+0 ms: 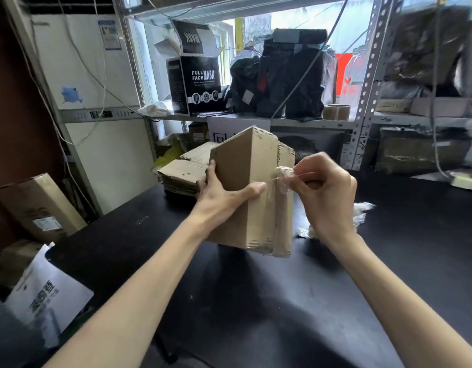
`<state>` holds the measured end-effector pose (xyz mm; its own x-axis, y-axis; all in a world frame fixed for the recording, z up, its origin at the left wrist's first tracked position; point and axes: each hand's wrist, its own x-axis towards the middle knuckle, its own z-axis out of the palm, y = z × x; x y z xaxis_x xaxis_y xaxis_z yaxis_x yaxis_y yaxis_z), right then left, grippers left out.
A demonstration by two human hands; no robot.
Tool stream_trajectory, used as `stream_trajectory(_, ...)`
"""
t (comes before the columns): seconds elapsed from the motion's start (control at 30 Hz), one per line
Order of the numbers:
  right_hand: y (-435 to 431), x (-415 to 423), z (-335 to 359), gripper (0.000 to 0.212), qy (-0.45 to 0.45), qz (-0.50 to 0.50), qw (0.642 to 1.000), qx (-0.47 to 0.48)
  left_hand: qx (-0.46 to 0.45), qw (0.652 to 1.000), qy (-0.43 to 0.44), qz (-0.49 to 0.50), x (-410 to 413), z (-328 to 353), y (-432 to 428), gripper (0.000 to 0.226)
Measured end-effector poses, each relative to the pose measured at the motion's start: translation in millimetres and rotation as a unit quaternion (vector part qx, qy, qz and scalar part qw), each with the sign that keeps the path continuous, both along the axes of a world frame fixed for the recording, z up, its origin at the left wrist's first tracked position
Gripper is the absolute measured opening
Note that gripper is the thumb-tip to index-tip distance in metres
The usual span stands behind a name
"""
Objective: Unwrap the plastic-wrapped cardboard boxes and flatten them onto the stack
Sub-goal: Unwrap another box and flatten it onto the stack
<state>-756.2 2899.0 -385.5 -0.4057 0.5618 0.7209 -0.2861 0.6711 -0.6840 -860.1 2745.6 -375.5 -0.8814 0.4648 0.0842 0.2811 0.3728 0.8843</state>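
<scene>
Cardboard box (pixel 245 187) is held upright over the black counter (pixel 256 301). Left grip (pixel 224 197) clasps its left edge, thumb across the front; right grip (pixel 327 197) pinches bunched plastic wrap (pixel 284 177) at the right edge. Flattened stack (pixel 181 171) lies just behind-left; wrap scraps (pixel 362 211) lie near the right wrist.

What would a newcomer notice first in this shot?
The cardboard bundle at centre: the left hand grips its side while the right hand pinches a twist of wrap at its right edge. Behind it, a stack of flattened cardboard lies at the far side of the black table. A black mask box stands open on the shelf above.
</scene>
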Motion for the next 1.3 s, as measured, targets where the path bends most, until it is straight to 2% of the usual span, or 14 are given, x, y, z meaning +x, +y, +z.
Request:
stream_trajectory(0.13, 4, 2, 7, 0.013, -0.046, 0.108, 0.993, 0.015, -0.006, 1.0, -0.022, 0.006, -4, 0, -6, 0.142)
stream_trajectory(0.2, 6, 8, 17, 0.013, -0.1, 0.204, 0.974, 0.011, -0.001, 1.0, -0.015, 0.004, -2, 0, -4, 0.14)
stream_trajectory(0.27, 9, 14, 24, 0.024, -0.143, 0.263, 0.954, -0.031, 0.001, 1.0, -0.005, -0.007, 0, -2, -2, 0.139)
stream_trajectory(0.37, 6, 15, 22, 0.042, -0.14, 0.2, 0.965, -0.095, 0.009, 1.0, -0.006, -0.016, -2, -3, -1, 0.139)
stream_trajectory(0.43, 4, 11, 17, 0.043, -0.128, 0.067, 0.989, -0.017, 0.015, 1.0, -0.008, -0.022, -7, -3, -2, 0.139)
stream_trajectory(0.5, 4, 9, 16, 0.041, -0.117, -0.061, 0.989, 0.07, 0.016, 0.999, -0.007, -0.027, -10, -4, -4, 0.138)
stream_trajectory(0.63, 4, 5, 7, 0.014, -0.064, -0.102, 0.973, 0.196, 0.019, 1.0, -0.004, -0.019, -5, -6, -1, 0.139)
stream_trajectory(0.73, 1, 0, -2, 0.008, -0.04, -0.091, 0.962, 0.253, 0.02, 1.0, -0.012, -0.004, -5, -4, 1, 0.14)
stream_trajectory(0.9, 1, -5, -7, 0.027, -0.063, 0.02, 0.967, 0.248, 0.041, 0.998, -0.036, 0.009, -13, -5, -7, 0.141)
stream_trajectory(0.97, 2, -6, -9, 0.039, -0.081, 0.036, 0.967, 0.241, 0.044, 0.998, -0.038, 0.001, -15, -6, -11, 0.139)
stream_trajectory(1.03, 2, -7, -11, 0.034, -0.082, 0.007, 0.963, 0.257, 0.042, 0.998, -0.036, -0.007, -16, -7, -13, 0.139)
stream_trajectory(1.13, 3, -6, -7, 0.013, -0.043, -0.042, 0.948, 0.311, 0.043, 0.999, -0.03, -0.014, -15, -7, -13, 0.139)
stream_trajectory(1.2, 0, -2, 1, 0.012, -0.063, 0.029, 0.956, 0.286, 0.052, 0.998, -0.033, -0.006, -15, -7, -12, 0.139)
stream_trajectory(1.3, -5, 10, 20, 0.016, -0.173, 0.14, 0.95, 0.22, 0.049, 0.998, -0.031, -0.009, -17, -9, -12, 0.136)
